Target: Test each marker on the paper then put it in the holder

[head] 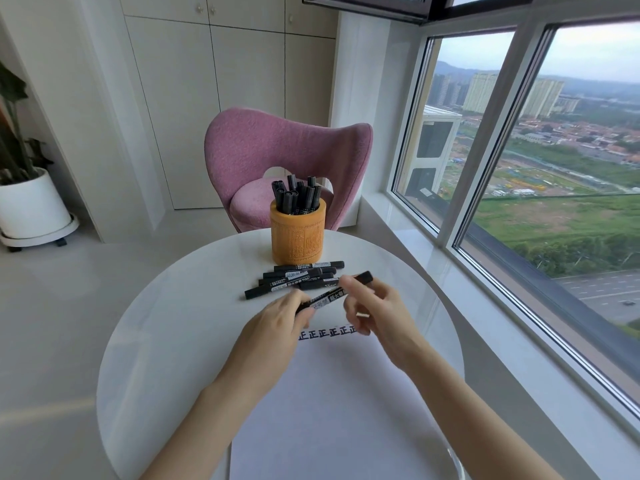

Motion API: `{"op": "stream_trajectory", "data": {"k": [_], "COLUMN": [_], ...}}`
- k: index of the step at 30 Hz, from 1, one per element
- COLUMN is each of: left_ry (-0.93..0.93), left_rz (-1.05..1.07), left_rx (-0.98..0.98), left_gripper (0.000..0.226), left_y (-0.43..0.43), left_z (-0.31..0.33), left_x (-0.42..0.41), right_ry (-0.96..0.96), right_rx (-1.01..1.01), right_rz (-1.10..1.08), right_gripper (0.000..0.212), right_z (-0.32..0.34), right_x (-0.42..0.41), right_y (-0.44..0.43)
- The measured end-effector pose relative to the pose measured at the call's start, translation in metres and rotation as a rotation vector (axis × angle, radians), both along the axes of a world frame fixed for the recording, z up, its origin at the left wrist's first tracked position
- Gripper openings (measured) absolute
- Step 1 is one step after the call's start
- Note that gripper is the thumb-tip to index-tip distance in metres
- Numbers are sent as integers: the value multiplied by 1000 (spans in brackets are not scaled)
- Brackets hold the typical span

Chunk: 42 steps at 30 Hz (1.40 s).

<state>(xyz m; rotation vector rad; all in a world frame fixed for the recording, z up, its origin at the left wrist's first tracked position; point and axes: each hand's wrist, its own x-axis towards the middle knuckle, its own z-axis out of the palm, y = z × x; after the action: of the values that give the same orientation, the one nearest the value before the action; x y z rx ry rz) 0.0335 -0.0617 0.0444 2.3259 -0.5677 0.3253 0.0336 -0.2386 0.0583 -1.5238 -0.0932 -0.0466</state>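
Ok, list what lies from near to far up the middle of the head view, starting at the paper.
White sheet of paper → row of black written characters → black marker held in the air → loose pile of black markers → carved orange cylindrical holder → pink upholstered chair.

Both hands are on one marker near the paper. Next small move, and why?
Probably uncap the marker: pinched by the right hand and gripped at its other end by the left hand, it looks capped and is held near the test marks on the paper. If it was already tested, which I cannot tell, it goes into the holder instead.
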Motion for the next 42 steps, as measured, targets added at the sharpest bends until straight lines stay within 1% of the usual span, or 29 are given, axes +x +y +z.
{"op": "stream_trajectory", "data": {"k": [2, 4, 8, 11, 15, 20, 24, 28, 31, 32, 34, 35, 36, 37, 39, 42], "left_ry": [50, 75, 69, 141, 226, 296, 390, 362, 388, 407, 444, 453, 451, 452, 462, 437], "left_rz": [-32, -51, -6, -16, -68, -137, -190, -180, -148, -138, -139, -157, -187, -223, -285, -345], "left_rx": [-14, -23, -16, -94, -194, -274, -406, -359, -316, -306, -300, -285, -252, -222, -207, -188], "left_gripper": [14, 18, 19, 17, 23, 25, 25, 27, 34, 31, 10, 6, 12, 17, 17, 16], "left_y": [-4, -9, -11, -12, -15, -15, -13, -14, -14, -13, -11, -11, -12, -13, -18, -27], "left_z": [3, 5, 7, 11, 17, 12, 9, 8, 10, 9, 5, 3, 1, 0, 0, 2], "left_x": [-7, -14, -21, -24, -28, -24, -22, -24, -25, -25, -26, -27, -28, -29, -30, -29], "right_ry": [21, 14, -32, -57, -68, -61, -63, -38, -28, -33, -46, -46, -34, -8, 59, 118], "right_rx": [-6, 4, -5, -23, -22, -3, -10, -3, 61, 90, 144, 160, 165, 159, 133, 4], "right_rz": [47, 34, 62, 81, 87, 70, 80, 22, -95, -147, -244, -271, -280, -281, -294, -363], "right_gripper": [29, 23, 23, 26, 30, 29, 26, 30, 27, 25, 16, 14, 19, 23, 25, 27], "right_z": [-3, -3, 2, 6, 8, 5, 6, 5, 5, 5, 7, 8, 8, 7, 4, -4], "right_x": [-7, -11, -18, -22, -25, -27, -29, -28, -24, -23, -20, -19, -19, -18, -17, -13], "right_y": [7, 13, 19, 20, 19, 18, 16, 15, 9, 4, -10, -17, -23, -28, -32, -30]}}
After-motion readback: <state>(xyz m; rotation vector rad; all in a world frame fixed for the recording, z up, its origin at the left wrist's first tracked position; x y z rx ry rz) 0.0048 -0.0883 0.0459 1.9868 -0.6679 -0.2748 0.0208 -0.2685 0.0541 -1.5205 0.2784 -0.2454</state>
